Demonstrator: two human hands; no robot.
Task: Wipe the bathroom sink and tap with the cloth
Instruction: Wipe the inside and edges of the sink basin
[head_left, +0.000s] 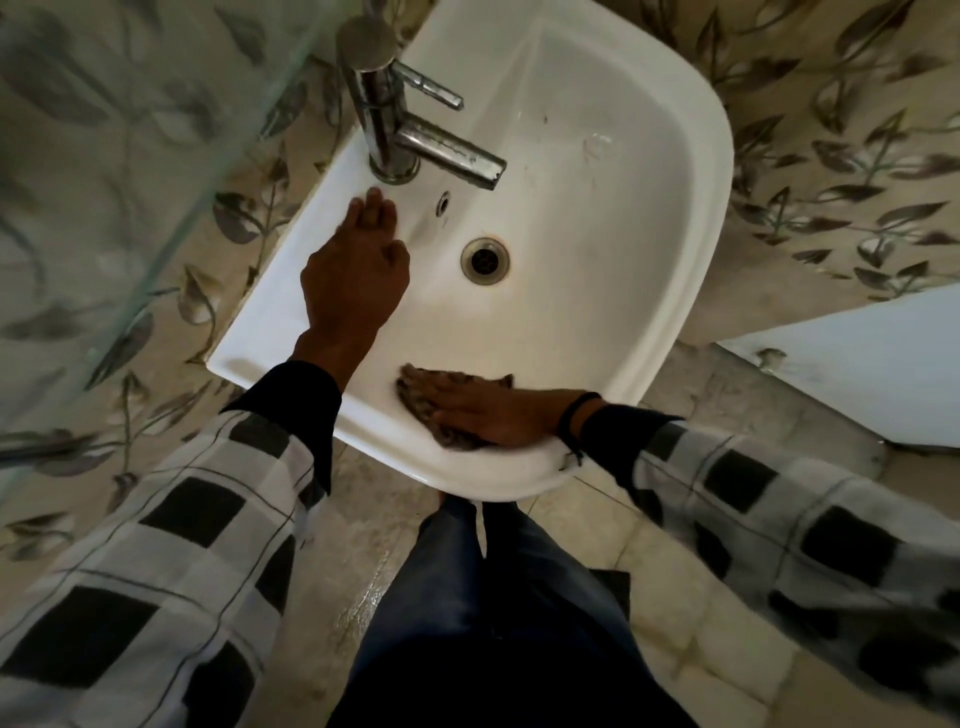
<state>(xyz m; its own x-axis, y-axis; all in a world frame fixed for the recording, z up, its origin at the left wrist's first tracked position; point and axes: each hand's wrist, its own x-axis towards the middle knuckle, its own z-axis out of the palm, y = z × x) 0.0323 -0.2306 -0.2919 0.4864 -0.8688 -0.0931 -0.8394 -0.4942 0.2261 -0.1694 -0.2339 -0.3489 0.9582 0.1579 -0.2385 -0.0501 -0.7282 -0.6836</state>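
Observation:
A white wall-hung sink (639, 218) fills the middle of the view, with a round metal drain (485, 261) in its bowl. A chrome tap (395, 111) stands on the sink's back ledge at the upper left, its spout over the bowl. My left hand (356, 275) rests flat on the ledge just below the tap's base, fingers together and holding nothing. My right hand (485, 410) presses a brownish cloth (423, 395) flat against the near rim of the sink. Part of the cloth is hidden under the palm.
A glass shelf or panel (171, 156) juts out at the upper left, beside the tap. Leaf-patterned tiles cover the walls around the sink. A white fixture (852, 364) sits at the right. My legs stand on the wet tiled floor (358, 561) under the sink.

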